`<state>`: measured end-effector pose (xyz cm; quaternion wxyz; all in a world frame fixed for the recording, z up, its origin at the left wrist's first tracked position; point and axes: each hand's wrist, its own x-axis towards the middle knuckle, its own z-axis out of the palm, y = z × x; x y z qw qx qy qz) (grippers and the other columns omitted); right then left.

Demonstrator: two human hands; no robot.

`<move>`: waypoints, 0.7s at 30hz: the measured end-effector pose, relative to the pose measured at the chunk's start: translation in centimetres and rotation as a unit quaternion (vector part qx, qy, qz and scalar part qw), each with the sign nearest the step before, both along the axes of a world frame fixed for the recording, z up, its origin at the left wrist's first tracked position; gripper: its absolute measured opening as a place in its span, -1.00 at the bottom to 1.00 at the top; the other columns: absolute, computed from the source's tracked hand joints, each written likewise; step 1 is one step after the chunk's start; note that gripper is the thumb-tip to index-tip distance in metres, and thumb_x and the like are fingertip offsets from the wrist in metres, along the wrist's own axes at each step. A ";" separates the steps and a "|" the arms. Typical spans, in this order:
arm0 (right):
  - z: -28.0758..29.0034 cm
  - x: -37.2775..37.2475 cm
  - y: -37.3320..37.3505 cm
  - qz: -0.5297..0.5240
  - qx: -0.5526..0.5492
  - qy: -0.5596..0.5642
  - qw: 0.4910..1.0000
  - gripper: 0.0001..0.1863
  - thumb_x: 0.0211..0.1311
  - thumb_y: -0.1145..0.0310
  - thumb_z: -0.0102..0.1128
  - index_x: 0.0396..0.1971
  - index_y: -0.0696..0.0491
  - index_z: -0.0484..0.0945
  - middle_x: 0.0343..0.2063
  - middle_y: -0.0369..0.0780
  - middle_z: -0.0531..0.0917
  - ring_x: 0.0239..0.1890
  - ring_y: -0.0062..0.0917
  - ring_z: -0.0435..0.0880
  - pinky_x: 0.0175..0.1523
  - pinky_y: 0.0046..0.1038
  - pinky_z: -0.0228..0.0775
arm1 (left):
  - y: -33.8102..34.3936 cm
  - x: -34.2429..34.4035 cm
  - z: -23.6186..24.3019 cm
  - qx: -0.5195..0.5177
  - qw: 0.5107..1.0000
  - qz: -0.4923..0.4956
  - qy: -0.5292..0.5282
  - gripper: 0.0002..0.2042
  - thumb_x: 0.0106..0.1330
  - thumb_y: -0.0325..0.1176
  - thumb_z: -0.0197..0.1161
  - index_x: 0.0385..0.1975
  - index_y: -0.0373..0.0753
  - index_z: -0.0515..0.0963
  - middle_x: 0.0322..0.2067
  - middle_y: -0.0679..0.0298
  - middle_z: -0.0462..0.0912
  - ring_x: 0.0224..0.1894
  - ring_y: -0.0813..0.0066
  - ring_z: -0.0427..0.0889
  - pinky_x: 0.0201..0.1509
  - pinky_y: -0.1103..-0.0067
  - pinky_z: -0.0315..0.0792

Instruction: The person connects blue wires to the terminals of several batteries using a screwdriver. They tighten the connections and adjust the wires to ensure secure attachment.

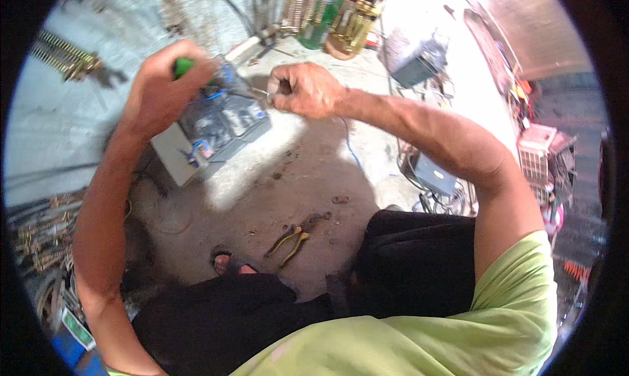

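Note:
My left hand [167, 87] is closed around a green-handled tool [183, 66]; motion blur hides what kind it is. Across from it, my right hand [304, 91] is curled, thumb against fingers, pinching a thin, light-coloured piece [261, 92] too small to name. Beneath and between both hands stands a dark, box-shaped battery [223, 123] with blue wire on its top. A pale flat box or board [175, 154] lies against its near left side. On the ground closer to me rest pliers [288, 241] with yellow-and-black handles.
Metal coil springs [65, 53] hang at the left wall, and more springs and a green bottle [321, 15] stand at the back. Another dark battery [419, 61] sits at the far right, above a grey-blue device [434, 176] with cables. A pale plastic crate [536, 154] is farther right.

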<state>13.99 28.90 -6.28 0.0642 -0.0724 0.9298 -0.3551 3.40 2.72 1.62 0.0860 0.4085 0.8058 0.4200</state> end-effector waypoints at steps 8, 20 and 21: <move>1.8 5.1 13.1 -0.222 -0.085 -0.127 0.963 -0.79 0.22 0.24 0.39 -0.44 0.07 0.64 -0.48 -0.39 0.63 -0.36 -0.71 0.55 -0.18 -0.51 0.43 | 1.0 2.5 0.8 -0.063 0.984 0.047 -0.160 -0.81 0.39 -0.26 0.29 -0.31 -0.26 0.56 -0.52 0.41 0.51 -0.54 0.70 0.43 -0.49 0.64 0.32; -8.1 26.7 13.2 -0.351 -0.145 -0.202 0.903 -0.73 0.14 0.20 0.36 -0.39 0.12 0.63 -0.47 -0.23 0.70 -0.36 -0.51 0.66 -0.18 -0.40 0.51 | 5.7 6.6 -2.3 -0.135 0.978 -0.102 -0.126 -0.89 0.35 -0.37 0.27 -0.29 -0.26 0.56 -0.47 0.41 0.53 -0.50 0.69 0.46 -0.44 0.63 0.36; -7.5 27.3 13.1 -0.351 -0.123 -0.221 0.901 -0.71 0.15 0.18 0.35 -0.36 0.13 0.64 -0.45 -0.19 0.71 -0.34 -0.45 0.68 -0.16 -0.37 0.52 | 6.0 6.9 -2.4 -0.140 0.977 -0.117 -0.112 -0.90 0.35 -0.38 0.27 -0.28 -0.26 0.56 -0.47 0.41 0.53 -0.50 0.69 0.46 -0.43 0.63 0.36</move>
